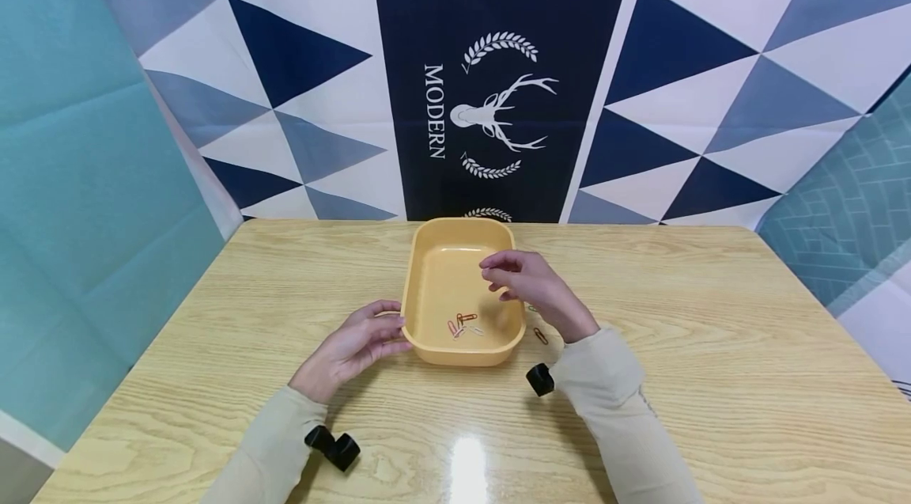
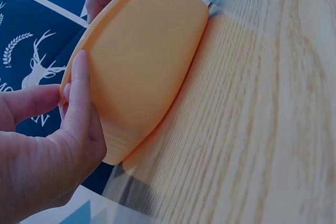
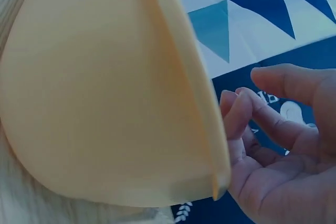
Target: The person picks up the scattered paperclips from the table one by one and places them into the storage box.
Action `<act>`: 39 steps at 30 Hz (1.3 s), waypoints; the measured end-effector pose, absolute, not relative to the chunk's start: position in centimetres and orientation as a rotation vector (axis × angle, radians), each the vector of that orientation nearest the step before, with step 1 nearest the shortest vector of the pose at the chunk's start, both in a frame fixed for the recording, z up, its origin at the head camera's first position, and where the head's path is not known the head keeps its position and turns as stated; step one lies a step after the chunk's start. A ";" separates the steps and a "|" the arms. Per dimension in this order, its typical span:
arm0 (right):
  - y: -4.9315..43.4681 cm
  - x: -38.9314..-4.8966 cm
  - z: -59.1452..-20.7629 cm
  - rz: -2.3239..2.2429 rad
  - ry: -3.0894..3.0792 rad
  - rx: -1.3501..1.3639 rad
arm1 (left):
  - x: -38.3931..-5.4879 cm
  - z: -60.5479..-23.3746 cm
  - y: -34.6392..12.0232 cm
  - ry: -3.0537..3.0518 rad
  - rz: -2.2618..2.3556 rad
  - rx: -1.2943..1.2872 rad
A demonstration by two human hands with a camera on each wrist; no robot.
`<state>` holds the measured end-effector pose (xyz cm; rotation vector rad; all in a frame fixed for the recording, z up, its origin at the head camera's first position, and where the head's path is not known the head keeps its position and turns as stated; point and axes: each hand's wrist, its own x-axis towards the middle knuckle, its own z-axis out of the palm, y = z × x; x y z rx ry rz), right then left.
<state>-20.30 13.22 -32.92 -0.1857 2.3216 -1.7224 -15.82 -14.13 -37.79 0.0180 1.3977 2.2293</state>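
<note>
Drapery (image 1: 78, 172) in plain teal hangs at far left, beside a geometric wall hanging (image 1: 491, 116) printed with a deer head and the word "MODERN." Before it, at a wood-grain table (image 1: 676, 330), a person's left hand (image 1: 356, 344) pinches the left rim of a yellow plastic bin (image 1: 448, 278), thumb toward the inner side and fingers along the outer wall. The bin stands upright between the two hands, its long axis running away from the person. On the floor of its near end, a pink paper clip (image 1: 452, 327), brown paper clips (image 1: 468, 317) and a white paper clip (image 1: 477, 331) lie in a loose cluster, below the right fingertips, toward the person and slightly left. The right hand (image 1: 523, 281) hangs over the bin's right side, its fingers loosely bent and thumb apart from them, with nothing visible in its grasp. Just outside the right wall, a green paper clip (image 1: 533, 308) is partly hidden by that hand, while a lone brown clip (image 1: 541, 336) lies aslant on the table, its far end angled toward the bin; both lie on the person's side of the right fingertips, with the right hand the nearer.
</note>
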 end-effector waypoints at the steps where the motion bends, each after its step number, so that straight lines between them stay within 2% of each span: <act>1: 13.1 -20.2 -32.9 -1.707 2.360 -0.225 | -15.8 -37.8 -14.1 1.398 2.230 0.012; 11: 13.3 -19.9 -33.0 -1.702 2.714 -0.528 | -15.9 -38.1 -14.1 1.409 2.232 0.012; 24: 18.5 -20.3 -33.8 -1.373 2.887 -0.396 | -15.8 -37.9 -14.0 1.388 2.238 -0.014; 39: 23.5 -19.4 -34.6 -1.345 2.922 -0.277 | -15.8 -38.0 -14.1 1.403 2.234 0.044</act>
